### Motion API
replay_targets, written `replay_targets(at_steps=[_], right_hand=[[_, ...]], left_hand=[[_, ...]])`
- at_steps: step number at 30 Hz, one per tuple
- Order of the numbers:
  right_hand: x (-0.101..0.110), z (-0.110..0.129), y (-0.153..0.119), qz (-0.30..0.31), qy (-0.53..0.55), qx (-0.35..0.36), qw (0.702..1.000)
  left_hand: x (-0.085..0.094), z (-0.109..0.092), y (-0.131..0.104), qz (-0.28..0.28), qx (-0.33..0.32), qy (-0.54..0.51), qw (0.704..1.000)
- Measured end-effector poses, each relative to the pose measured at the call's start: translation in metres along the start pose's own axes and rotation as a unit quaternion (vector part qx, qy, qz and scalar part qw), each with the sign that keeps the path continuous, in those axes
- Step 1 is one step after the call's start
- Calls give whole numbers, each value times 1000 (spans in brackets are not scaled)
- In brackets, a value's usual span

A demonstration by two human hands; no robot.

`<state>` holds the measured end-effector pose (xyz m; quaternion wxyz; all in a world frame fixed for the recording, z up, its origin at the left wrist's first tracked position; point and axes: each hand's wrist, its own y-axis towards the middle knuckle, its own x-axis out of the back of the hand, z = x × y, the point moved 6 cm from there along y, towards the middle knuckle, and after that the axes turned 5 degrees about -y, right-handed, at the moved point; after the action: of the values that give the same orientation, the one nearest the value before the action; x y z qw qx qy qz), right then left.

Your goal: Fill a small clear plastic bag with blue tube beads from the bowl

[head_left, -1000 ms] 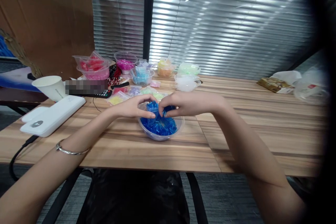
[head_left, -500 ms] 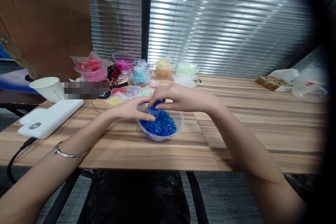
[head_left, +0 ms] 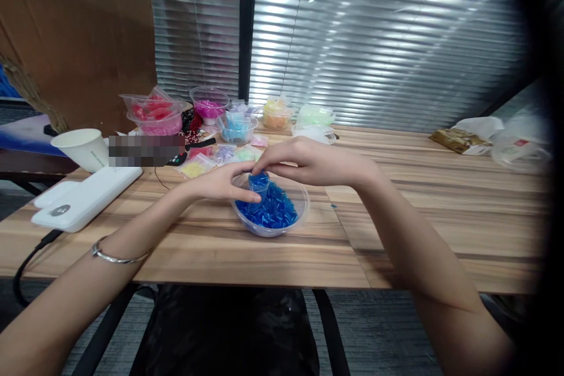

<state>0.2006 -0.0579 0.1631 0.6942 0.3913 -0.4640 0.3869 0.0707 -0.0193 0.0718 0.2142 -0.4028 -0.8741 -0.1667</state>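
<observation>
A clear plastic bowl (head_left: pixel 304 205) holds many short blue tube-like pieces (head_left: pixel 277 208). Within it, toward its left side, stands a small clear plastic bag (head_left: pixel 259 188) filled with the same blue pieces up to its top. My left hand (head_left: pixel 224 182) curves around this bag from the left, thumb in front and fingers behind. From the right my right hand (head_left: pixel 299 161) reaches over, its fingers stretched out and the fingertips at the top of the bag. I see nothing held between those fingers.
Tubs of pink (head_left: pixel 161 120), magenta (head_left: pixel 209 108), light blue (head_left: pixel 238 128) and orange (head_left: pixel 277 114) pieces line the back. Small filled bags (head_left: pixel 196 165) lie behind my left hand. A paper cup (head_left: pixel 81 147) and a white device (head_left: pixel 88 200) stand left; a tissue pack (head_left: pixel 460 140) lies right.
My right thumb has drawn back from the front of the bag, and its fingers have straightened. The blue pieces at the bag's top now show more. My left hand stays put.
</observation>
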Motion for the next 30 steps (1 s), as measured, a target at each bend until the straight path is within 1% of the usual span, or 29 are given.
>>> replay_targets(at_steps=[3, 5, 7, 9, 11, 12, 15, 17, 19, 20, 21, 22, 23, 24, 26, 30], right_hand=[[6, 3, -2, -9, 2, -2, 1000], [12, 1, -8, -7, -6, -23, 1000], [19, -8, -17, 17, -25, -71, 997], [19, -27, -31, 76, -45, -146, 985], [14, -52, -46, 141, -64, -228, 961], [11, -65, -54, 164, -77, -266, 947], [-6, -94, -73, 207, -94, -323, 919], [-22, -104, -88, 223, -74, -351, 906], [-38, -106, -106, 223, -76, -387, 892], [-45, -104, -115, 213, -84, -391, 892], [-52, -99, -121, 197, -87, -382, 899], [-59, -92, -126, 182, -81, -354, 914], [-64, -86, -130, 151, -80, -331, 928], [-67, -81, -134, 117, -90, -321, 935], [-72, -77, -143, 62, -121, -321, 937], [-77, -77, -151, 0, -143, -322, 936]], left_hand=[[2, 0, 0, -11, -1, 8, 1000], [4, 0, 0, -21, 3, 18, 1000], [4, -2, -1, -28, 9, 29, 999], [4, -4, -2, -31, 12, 32, 999], [3, -7, -2, -27, 11, 24, 999], [2, -9, -2, -22, 12, 18, 1000], [-2, -11, -2, -6, 16, 0, 1000], [-3, -13, -2, 2, 14, -6, 1000], [-4, -14, -2, 2, 10, -2, 1000], [-4, -15, -2, -1, 11, 3, 1000], [-4, -15, -2, -5, 14, 8, 1000], [-4, -15, -2, -9, 17, 12, 1000], [-3, -15, -2, -12, 20, 15, 1000], [-3, -15, -2, -13, 23, 16, 1000], [-3, -14, -2, -11, 26, 13, 999], [-3, -7, -2, -9, 26, -5, 1000]])
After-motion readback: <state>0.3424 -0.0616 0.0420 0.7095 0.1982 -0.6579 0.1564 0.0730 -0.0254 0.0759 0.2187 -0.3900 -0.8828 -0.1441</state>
